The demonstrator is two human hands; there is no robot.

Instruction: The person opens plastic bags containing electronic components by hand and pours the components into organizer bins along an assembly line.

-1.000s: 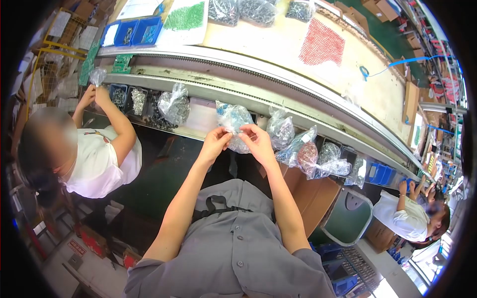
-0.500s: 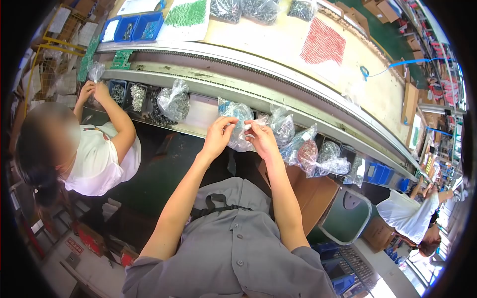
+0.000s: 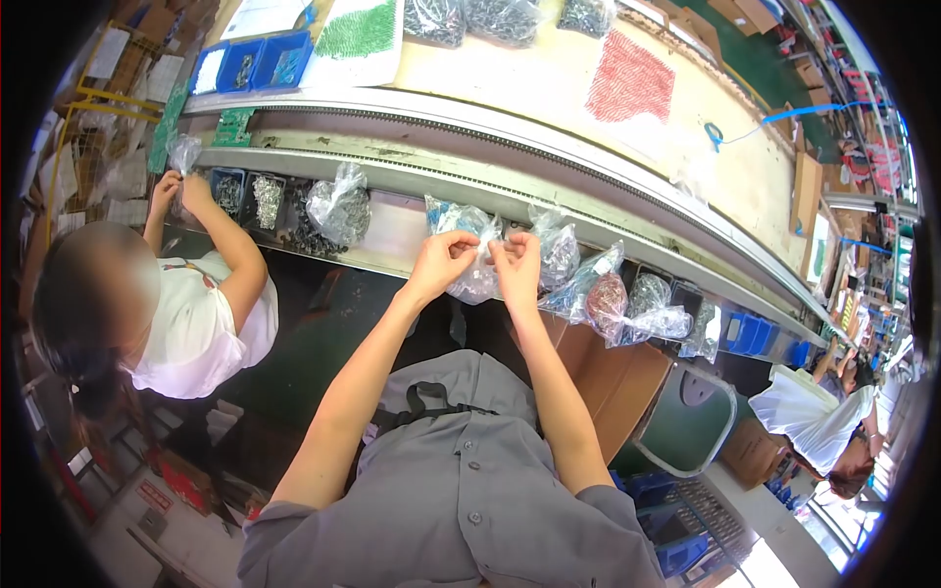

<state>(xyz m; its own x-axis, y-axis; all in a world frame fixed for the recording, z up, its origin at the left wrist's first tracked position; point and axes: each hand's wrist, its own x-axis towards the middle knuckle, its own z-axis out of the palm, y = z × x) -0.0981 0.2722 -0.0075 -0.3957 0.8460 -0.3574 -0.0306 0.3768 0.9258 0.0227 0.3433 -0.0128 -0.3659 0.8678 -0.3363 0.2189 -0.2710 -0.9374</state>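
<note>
A clear plastic bag [image 3: 474, 284] with bluish contents lies on the metal ledge in front of me. My left hand [image 3: 446, 263] pinches its upper part between thumb and fingertips. Close by on the right, my right hand [image 3: 517, 265] is also closed on the plastic, fingertips together. What the bag holds is too small to make out. Just right of my hands sits another clear bag [image 3: 560, 257] of small parts. Beyond it is a bag of reddish-brown parts [image 3: 605, 297].
A person [image 3: 186, 304] at my left handles a small clear bag [image 3: 184, 152]. Along the ledge stand a knotted bag of dark parts [image 3: 339, 208] and bins of components [image 3: 267, 201]. Across the rail are blue bins [image 3: 284, 61] and red pieces [image 3: 632, 78]. A cardboard box [image 3: 613, 382] stands below right.
My right hand has shifted slightly, its fingers now more upright and closed on the plastic. My left hand has moved a little toward it. The view has shifted slightly.
</note>
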